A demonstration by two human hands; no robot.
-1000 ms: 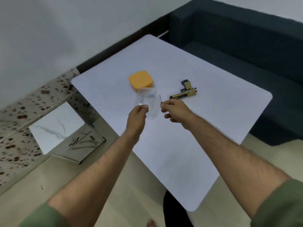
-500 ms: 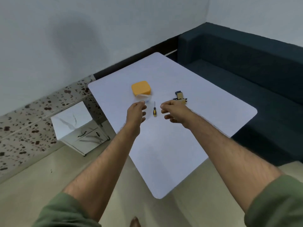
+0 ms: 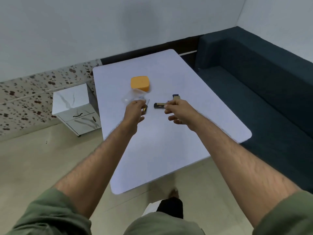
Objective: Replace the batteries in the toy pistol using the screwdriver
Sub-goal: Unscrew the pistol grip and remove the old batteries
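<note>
White table [image 3: 169,150] beside dark sofa [image 3: 262,85]

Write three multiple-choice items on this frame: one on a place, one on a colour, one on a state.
1. Where does the tan-and-black toy pistol lie?
A. on the white table
B. on the sofa
C. on the floor

2. What colour is the rounded square plastic lid?
A. green
B. orange
C. red

3. What does the left hand hold?
A. nothing
B. the pistol
C. a clear plastic container

Answers: 1 A, the pistol rests on the tabletop by the right hand. 2 B, the lid is plainly orange. 3 C, the fingers pinch the clear container's near edge.
</note>
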